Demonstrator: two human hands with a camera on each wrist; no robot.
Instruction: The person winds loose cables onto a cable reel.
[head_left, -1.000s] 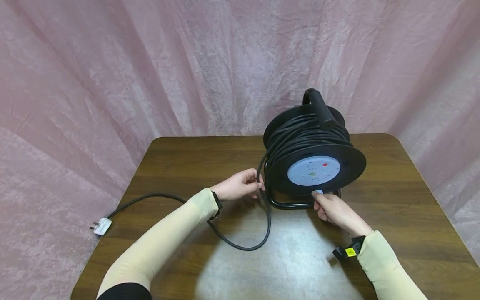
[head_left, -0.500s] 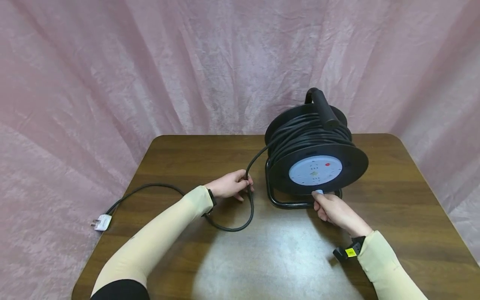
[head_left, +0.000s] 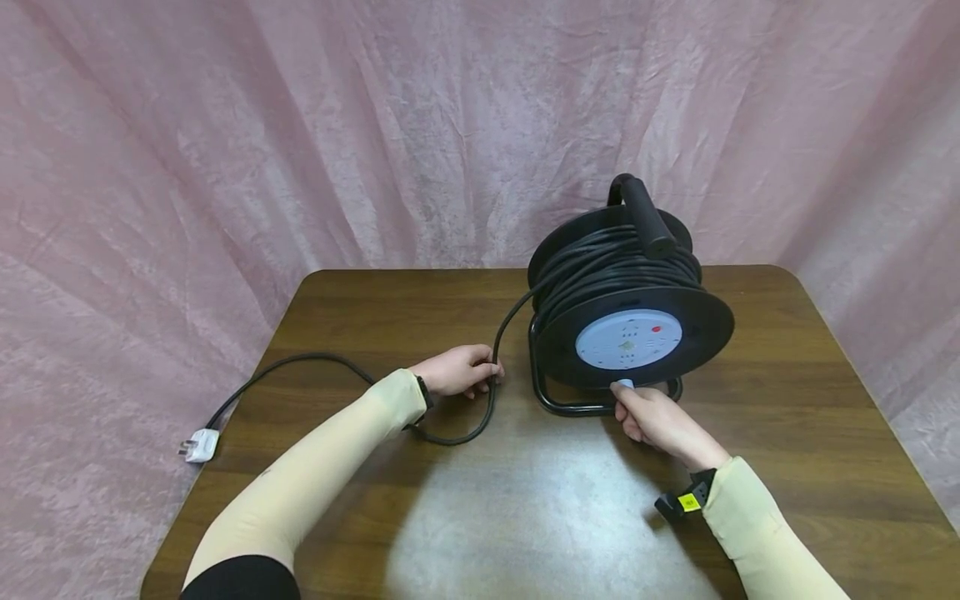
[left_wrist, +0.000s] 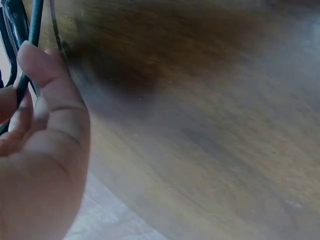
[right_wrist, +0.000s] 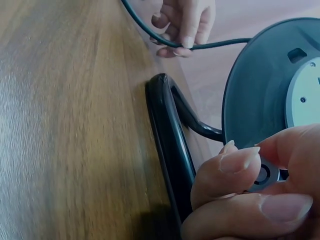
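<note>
A black cable reel [head_left: 697, 333] stands on the right half of the table, cable wound between its flanges and a pale socket panel [head_left: 628, 340] on its front. My right hand [head_left: 660, 421] pinches the small grey winding knob [head_left: 626, 383] at the lower edge of the front flange; the right wrist view shows this knob [right_wrist: 262, 174] between thumb and fingers. Left of the reel, my left hand [head_left: 453, 371] holds the loose black cable [head_left: 512, 313] between thumb and fingers. From there the cable loops under my left wrist and runs to a white plug [head_left: 202, 446].
The reel rests on a black tube frame [head_left: 573, 410], with a thick carrying handle [head_left: 647, 218] on top. The plug lies by the left edge of the wooden table [head_left: 337, 308]. Behind the table hangs a pink curtain [head_left: 465, 133].
My left hand has moved left, drawing the cable away from the frame; its loop is smaller. The knob and my right hand have shifted slightly left, and the panel has turned a little clockwise.
</note>
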